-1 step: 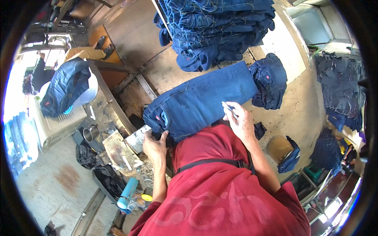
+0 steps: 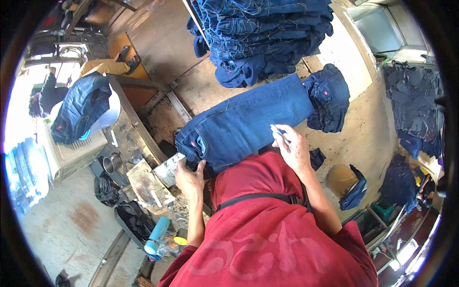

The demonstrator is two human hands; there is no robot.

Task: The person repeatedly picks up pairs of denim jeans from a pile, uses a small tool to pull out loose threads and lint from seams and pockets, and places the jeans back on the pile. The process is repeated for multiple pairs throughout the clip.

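Note:
A folded pair of blue jeans (image 2: 248,122) lies slantwise in front of me, its waist end to the left with a small red tag. At the near corner of that waist end is my left hand (image 2: 190,179), thumb and fingers around the dark edge of the denim; some fingertips are hidden. My right hand (image 2: 292,148) is closed around a thin pale stick-like tool (image 2: 277,129), beside the near edge of the jeans. The tool's exact kind is too small to make out.
A tall stack of jeans (image 2: 267,33) stands beyond, with another bundled pair (image 2: 327,98) at the right. Left of me are a metal mug (image 2: 112,163), a stained board (image 2: 146,184) and a turquoise bottle (image 2: 157,235). Dark garments (image 2: 413,100) are piled at the far right. Another person's legs (image 2: 103,66) show at upper left.

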